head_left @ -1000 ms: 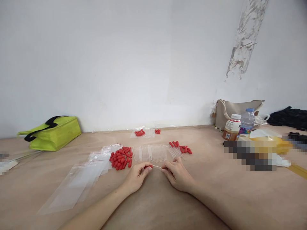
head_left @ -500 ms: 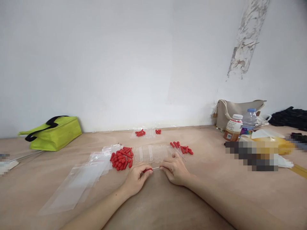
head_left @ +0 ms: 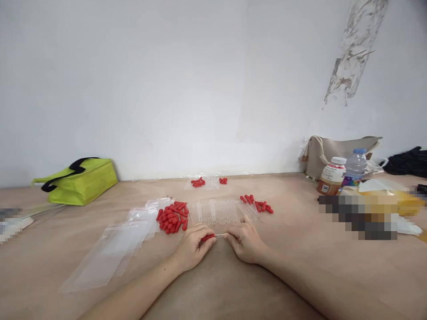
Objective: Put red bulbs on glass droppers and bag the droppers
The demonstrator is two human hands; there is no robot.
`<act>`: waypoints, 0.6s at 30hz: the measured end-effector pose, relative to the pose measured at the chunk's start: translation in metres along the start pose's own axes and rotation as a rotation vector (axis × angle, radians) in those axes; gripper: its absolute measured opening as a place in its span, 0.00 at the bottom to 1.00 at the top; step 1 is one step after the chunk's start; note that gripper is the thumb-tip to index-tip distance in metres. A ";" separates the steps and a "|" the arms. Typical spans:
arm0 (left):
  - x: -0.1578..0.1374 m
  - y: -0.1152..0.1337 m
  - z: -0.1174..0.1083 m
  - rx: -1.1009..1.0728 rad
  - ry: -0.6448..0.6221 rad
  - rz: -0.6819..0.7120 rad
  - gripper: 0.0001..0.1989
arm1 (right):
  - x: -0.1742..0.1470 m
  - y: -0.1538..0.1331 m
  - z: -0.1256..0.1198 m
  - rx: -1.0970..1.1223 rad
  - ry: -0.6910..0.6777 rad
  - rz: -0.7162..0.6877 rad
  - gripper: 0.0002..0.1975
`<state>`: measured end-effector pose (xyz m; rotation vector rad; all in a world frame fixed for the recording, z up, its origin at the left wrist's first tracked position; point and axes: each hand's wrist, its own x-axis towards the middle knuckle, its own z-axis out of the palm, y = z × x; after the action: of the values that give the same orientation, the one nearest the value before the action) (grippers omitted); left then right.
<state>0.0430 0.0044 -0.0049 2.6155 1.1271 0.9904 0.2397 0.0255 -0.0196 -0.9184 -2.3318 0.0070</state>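
My left hand [head_left: 196, 244] pinches a red rubber dropper bulb [head_left: 208, 238]. From the bulb a thin clear glass tube [head_left: 219, 235] runs across to my right hand [head_left: 245, 241], whose thumb and fingers are closed on it. Just beyond my hands lies a row of clear glass tubes [head_left: 216, 211] side by side. Left of that row is a heap of loose red bulbs [head_left: 171, 218]. On the right, several droppers with red bulbs fitted [head_left: 256, 204] lie at an angle, partly behind my right hand.
Clear zip bags [head_left: 110, 249] overlap at the left. Near the wall lies a bag with red-bulbed droppers [head_left: 207, 183]. A lime-green bag [head_left: 82, 181] stands at far left; a drink bottle [head_left: 332, 176], water bottle [head_left: 356, 166] and beige bag [head_left: 336, 151] stand at right.
The view has shifted slightly, so things appear a little further right. My hands sit marginally closer together, with less of the glass tube showing between them.
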 end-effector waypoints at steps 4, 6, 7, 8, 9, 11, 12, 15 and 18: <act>0.000 0.000 0.001 -0.024 -0.028 0.026 0.08 | -0.001 -0.002 0.001 0.003 -0.034 0.016 0.13; 0.000 0.000 0.000 -0.031 -0.040 0.026 0.08 | 0.000 -0.003 0.002 0.010 -0.054 0.027 0.14; 0.001 0.000 0.000 -0.034 -0.045 0.024 0.08 | 0.000 -0.003 0.002 0.014 -0.067 0.030 0.14; 0.001 0.000 -0.001 -0.033 -0.051 0.023 0.08 | 0.001 -0.003 0.001 0.016 -0.080 0.032 0.14; 0.002 0.000 -0.002 -0.031 -0.055 0.023 0.08 | 0.002 -0.003 0.000 0.014 -0.092 0.031 0.14; 0.003 -0.001 -0.005 -0.023 -0.051 0.025 0.08 | 0.004 -0.004 -0.006 -0.008 -0.111 0.018 0.14; 0.003 -0.002 -0.005 -0.020 -0.040 0.021 0.08 | 0.005 -0.005 -0.009 -0.028 -0.116 0.007 0.14; 0.003 -0.007 -0.005 -0.041 0.002 -0.011 0.07 | 0.008 -0.009 -0.021 -0.107 -0.125 -0.035 0.12; 0.001 -0.013 -0.001 -0.050 0.090 -0.100 0.11 | 0.010 -0.008 -0.030 -0.162 -0.151 -0.043 0.10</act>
<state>0.0344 0.0140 -0.0081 2.4717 1.2238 1.1102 0.2457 0.0190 0.0121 -0.9754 -2.5208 -0.1368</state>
